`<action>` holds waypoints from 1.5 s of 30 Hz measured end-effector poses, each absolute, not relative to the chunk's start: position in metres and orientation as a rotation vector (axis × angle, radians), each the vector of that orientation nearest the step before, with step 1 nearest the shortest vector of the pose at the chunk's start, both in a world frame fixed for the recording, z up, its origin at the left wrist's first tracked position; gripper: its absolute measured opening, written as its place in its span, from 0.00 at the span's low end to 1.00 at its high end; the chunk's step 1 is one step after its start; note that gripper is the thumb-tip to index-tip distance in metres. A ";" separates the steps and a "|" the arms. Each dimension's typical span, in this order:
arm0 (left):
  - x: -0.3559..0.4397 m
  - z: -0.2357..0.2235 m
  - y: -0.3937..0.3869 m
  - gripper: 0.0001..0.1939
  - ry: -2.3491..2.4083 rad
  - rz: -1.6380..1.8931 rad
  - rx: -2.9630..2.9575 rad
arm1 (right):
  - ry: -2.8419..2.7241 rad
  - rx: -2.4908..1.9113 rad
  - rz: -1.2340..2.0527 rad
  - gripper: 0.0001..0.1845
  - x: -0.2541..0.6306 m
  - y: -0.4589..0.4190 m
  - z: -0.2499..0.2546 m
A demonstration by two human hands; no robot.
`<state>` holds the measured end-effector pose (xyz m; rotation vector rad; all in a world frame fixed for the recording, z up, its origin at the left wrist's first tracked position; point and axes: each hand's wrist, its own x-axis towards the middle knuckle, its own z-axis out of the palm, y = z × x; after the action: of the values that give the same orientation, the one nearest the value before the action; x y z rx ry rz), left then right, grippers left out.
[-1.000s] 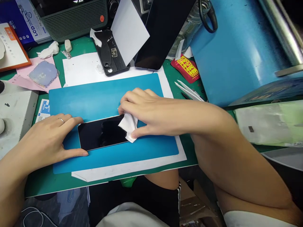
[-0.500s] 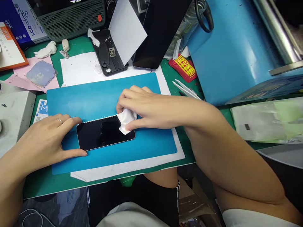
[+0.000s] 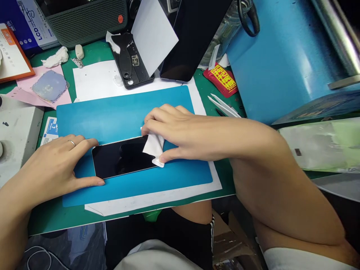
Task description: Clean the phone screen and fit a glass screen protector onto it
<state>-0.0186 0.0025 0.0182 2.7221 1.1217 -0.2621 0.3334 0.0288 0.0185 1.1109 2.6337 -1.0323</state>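
Wide across centre frame lies the blue mat (image 3: 112,120), and here's the left hand (image 3: 60,161), at the left of the frame, thumb and forefinger gripping the phone (image 3: 111,161) by its edges; the right hand (image 3: 174,131), at centre, pinches a white cloth (image 3: 154,145); the phone lies dark-screened just left of centre, with that white cloth, smallest here, draped over its right end

There are two hands (image 3: 60,157) (image 3: 177,129), one silver-edged phone (image 3: 112,159), one red packet (image 3: 222,80)
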 end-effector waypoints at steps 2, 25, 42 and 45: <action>-0.018 0.017 0.003 0.44 1.102 -0.233 2.759 | 2.624 1.107 -1.001 0.18 0.332 0.027 0.020; -0.018 0.016 0.001 0.42 1.058 -0.223 2.744 | 2.657 1.381 -1.015 0.15 0.312 0.024 0.004; -0.021 0.010 0.002 0.40 1.086 -0.119 2.749 | 2.594 1.280 -1.304 0.15 0.322 0.042 0.006; -0.020 0.012 0.001 0.41 1.099 -0.137 2.755 | 2.612 1.281 -1.284 0.15 0.322 0.043 0.005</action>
<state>-0.0197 0.0012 0.0120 2.7551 1.0988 -0.1366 0.3218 0.0427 0.0045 1.2814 2.6119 -1.2842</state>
